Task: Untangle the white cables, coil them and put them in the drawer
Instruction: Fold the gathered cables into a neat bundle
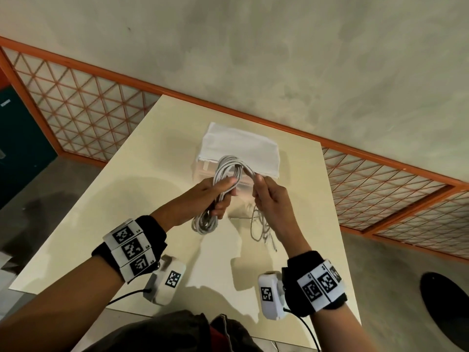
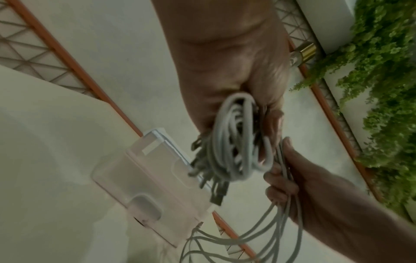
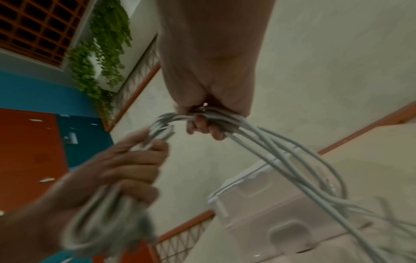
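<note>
Both forearms reach fwd to frame center, head view. Left hand [image 1: 215,194] fingers curled round cable coil [image 1: 223,179]; right hand [image 1: 270,196] fisted on strands, just right of left.

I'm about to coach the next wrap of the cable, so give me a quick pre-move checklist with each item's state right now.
1. Left hand grips the coiled bundle: ok.
2. Right hand grips the strands feeding the coil: ok.
3. Loose cable tail free of tangles: not ok, several strands still hang in a jumble.
4. Drawer unit within reach on the table: ok.
5. Drawer open: cannot tell.
</note>
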`<control>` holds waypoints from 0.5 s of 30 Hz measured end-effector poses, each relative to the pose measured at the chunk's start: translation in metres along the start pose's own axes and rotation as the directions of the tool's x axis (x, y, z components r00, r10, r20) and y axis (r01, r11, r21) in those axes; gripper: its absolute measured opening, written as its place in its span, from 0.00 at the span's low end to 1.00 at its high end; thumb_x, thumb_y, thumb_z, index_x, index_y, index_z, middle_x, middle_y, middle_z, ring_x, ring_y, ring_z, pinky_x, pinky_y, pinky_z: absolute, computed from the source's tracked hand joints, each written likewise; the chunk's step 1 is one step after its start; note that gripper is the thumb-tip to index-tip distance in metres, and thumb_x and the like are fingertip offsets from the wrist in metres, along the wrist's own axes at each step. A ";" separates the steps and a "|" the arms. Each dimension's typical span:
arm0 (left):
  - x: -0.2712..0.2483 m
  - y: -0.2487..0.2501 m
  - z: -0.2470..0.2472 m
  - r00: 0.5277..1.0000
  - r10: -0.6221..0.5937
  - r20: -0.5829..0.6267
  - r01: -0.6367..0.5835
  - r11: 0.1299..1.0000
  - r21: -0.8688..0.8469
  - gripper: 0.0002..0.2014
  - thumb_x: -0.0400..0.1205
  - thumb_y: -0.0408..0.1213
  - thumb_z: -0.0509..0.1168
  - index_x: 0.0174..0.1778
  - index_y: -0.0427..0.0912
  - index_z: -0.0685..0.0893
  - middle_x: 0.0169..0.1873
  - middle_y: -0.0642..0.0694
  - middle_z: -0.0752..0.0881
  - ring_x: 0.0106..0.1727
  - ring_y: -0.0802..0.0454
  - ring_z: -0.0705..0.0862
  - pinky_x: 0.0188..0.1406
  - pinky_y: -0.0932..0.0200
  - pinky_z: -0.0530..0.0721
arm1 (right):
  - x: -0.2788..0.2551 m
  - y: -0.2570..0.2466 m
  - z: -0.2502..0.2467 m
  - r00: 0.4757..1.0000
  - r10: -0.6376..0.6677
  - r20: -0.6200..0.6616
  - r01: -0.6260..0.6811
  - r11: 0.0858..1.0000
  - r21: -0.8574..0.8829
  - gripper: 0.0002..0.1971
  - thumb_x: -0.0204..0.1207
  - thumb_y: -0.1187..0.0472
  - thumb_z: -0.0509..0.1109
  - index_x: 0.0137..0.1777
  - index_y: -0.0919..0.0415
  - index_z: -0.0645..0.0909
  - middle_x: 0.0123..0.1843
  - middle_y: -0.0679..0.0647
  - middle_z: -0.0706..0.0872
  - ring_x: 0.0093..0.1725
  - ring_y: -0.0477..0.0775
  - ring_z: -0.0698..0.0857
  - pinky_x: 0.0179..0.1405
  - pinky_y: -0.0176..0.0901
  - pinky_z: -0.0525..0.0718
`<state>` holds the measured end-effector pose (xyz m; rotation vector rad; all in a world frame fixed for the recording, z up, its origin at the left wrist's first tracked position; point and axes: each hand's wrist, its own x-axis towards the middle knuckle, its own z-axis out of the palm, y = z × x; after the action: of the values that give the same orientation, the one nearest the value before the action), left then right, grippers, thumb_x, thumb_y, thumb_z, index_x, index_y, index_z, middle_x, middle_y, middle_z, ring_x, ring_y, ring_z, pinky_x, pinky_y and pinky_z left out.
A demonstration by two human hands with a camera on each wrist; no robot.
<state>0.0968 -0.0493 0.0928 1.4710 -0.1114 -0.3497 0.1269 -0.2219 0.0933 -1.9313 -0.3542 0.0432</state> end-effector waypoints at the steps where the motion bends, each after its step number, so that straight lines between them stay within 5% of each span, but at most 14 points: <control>1: 0.001 0.000 0.002 1.000 0.029 0.005 -0.029 0.999 0.020 0.18 0.85 0.50 0.54 0.42 0.38 0.75 0.24 0.48 0.69 0.22 0.53 0.67 0.33 0.58 0.76 | 0.000 -0.003 0.004 1.000 0.015 -0.018 -0.014 1.000 0.019 0.20 0.85 0.51 0.58 0.29 0.49 0.73 0.26 0.44 0.71 0.23 0.43 0.69 0.26 0.36 0.68; 6: 0.010 -0.001 0.007 0.989 0.116 -0.090 -0.106 0.989 0.107 0.18 0.81 0.50 0.58 0.40 0.37 0.80 0.26 0.49 0.82 0.27 0.53 0.80 0.31 0.64 0.80 | -0.001 -0.015 0.020 0.997 0.073 -0.015 -0.072 0.995 0.065 0.29 0.86 0.50 0.53 0.34 0.75 0.76 0.29 0.69 0.77 0.23 0.54 0.76 0.23 0.40 0.76; 9: 0.012 -0.004 0.010 0.980 0.137 -0.145 -0.115 0.981 0.155 0.15 0.84 0.46 0.58 0.36 0.42 0.81 0.24 0.40 0.82 0.25 0.54 0.82 0.29 0.68 0.80 | 0.003 -0.017 0.024 0.994 0.111 -0.007 -0.110 0.989 0.095 0.30 0.87 0.51 0.53 0.40 0.80 0.79 0.36 0.80 0.78 0.25 0.58 0.81 0.23 0.37 0.78; 11: 0.012 -0.007 0.010 0.975 0.135 -0.174 -0.115 0.986 0.123 0.17 0.84 0.44 0.59 0.30 0.46 0.83 0.23 0.40 0.83 0.25 0.54 0.83 0.29 0.69 0.81 | 0.004 -0.016 0.025 0.986 0.161 0.037 -0.164 0.977 0.137 0.27 0.87 0.51 0.53 0.46 0.73 0.85 0.43 0.78 0.84 0.33 0.58 0.87 0.26 0.38 0.84; 13: 0.012 -0.006 0.011 0.974 0.126 -0.186 -0.113 0.990 0.080 0.19 0.83 0.43 0.60 0.25 0.49 0.83 0.21 0.46 0.83 0.24 0.56 0.83 0.28 0.70 0.80 | 0.003 -0.018 0.023 0.960 0.247 0.129 -0.271 0.935 0.229 0.22 0.86 0.49 0.55 0.51 0.63 0.87 0.46 0.66 0.90 0.41 0.57 0.90 0.41 0.48 0.91; 15: 0.011 -0.005 0.012 0.980 0.118 -0.162 -0.113 0.993 0.040 0.17 0.84 0.40 0.60 0.28 0.49 0.83 0.20 0.52 0.83 0.23 0.59 0.82 0.27 0.69 0.79 | 0.004 -0.020 0.020 0.907 0.347 0.241 -0.417 0.824 0.383 0.19 0.84 0.50 0.58 0.56 0.62 0.85 0.45 0.58 0.90 0.41 0.54 0.89 0.47 0.52 0.90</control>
<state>0.1027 -0.0643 0.0874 1.5110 -0.0696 -0.1325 0.1222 -0.1959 0.1047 -1.5324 -0.0430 0.5081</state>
